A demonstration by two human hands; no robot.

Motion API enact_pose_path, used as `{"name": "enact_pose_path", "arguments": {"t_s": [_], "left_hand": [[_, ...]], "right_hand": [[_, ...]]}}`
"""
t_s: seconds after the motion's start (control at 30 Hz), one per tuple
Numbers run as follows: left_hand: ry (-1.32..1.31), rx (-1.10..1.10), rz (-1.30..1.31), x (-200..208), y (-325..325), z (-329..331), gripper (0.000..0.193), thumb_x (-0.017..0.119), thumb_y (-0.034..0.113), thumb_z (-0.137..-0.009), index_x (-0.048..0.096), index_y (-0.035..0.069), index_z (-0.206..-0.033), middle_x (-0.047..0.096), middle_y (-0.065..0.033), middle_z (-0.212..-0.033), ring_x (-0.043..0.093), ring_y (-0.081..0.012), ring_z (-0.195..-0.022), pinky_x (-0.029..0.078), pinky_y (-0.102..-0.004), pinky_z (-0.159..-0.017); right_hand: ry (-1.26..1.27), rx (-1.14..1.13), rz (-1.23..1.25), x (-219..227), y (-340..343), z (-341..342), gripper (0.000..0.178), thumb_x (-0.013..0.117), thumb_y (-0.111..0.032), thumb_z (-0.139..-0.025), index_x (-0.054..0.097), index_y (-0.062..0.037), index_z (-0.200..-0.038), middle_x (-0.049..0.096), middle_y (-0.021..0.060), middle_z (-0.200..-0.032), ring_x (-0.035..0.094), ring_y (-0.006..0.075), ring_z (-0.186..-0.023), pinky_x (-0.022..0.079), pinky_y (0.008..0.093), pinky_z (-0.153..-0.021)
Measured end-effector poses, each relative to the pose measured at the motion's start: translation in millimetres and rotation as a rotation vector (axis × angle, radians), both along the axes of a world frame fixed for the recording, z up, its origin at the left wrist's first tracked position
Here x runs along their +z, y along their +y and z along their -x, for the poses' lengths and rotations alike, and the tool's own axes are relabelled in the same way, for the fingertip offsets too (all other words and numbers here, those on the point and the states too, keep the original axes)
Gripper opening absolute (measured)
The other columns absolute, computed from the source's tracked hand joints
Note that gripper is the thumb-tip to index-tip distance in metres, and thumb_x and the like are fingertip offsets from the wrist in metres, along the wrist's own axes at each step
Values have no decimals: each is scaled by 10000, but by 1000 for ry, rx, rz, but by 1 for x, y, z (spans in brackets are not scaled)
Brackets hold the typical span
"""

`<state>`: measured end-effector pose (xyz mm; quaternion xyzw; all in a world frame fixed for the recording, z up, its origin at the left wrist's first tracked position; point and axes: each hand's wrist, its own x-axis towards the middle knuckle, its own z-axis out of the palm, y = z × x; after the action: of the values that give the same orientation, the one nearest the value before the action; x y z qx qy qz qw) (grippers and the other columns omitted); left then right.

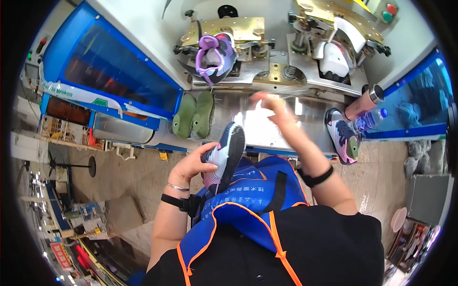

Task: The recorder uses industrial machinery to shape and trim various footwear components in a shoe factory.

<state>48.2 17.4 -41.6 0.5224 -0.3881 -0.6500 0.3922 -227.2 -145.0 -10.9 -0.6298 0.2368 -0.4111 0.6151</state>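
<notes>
Purple-grey sneaker point(223, 155) sole-up gripped by left hand point(193, 164), right hand point(274, 107) blurred, fingers spread, holding nothing, above steel bench point(310, 119)

On the machine ahead I see a purple shoe point(215, 57) clamped upside down in the left brass fixture point(238, 29), and a white shoe point(334, 59) sitting in the right fixture point(334, 14). A pair of green insoles point(194, 114) lies on the steel shelf point(315, 112) below, with a dark sneaker point(344, 138) on its right end, just beside a pink tumbler point(364, 101) and a clear water bottle point(369, 120). To my left there's a blue-framed cabinet point(109, 71).
</notes>
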Motion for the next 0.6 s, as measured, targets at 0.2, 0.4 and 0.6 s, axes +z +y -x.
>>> {"name": "enact_pose_path", "arguments": {"t_s": [0.2,0.4,0.6], "left_hand": [[-452,-91,307,16,8,54,986,876,220,-628,346,25,-1436,519,-135,-1321,497,-214,-1219,379,-333,-1052],[-332,167,99,14,13,56,974,883,136,-638,330,37,-1433,524,-128,-1306,522,-211,-1188,413,-345,-1025],[-104,566,-48,2,35,-8,903,835,27,-655,351,27,-1418,565,-112,-1239,567,-203,-1108,476,-340,-939]], "right_hand": [[370,150,22,-26,23,-36,398,654,-364,-910,577,-4,-1059,661,165,-889,647,288,-881,487,366,-814],[632,310,-220,-43,-11,0,331,495,-334,-970,580,-34,-860,587,34,-701,547,194,-572,453,347,-534],[-1033,-203,-598,-37,-73,171,310,459,-127,-947,360,-152,-654,280,-53,-558,258,87,-462,295,245,-418]]}}
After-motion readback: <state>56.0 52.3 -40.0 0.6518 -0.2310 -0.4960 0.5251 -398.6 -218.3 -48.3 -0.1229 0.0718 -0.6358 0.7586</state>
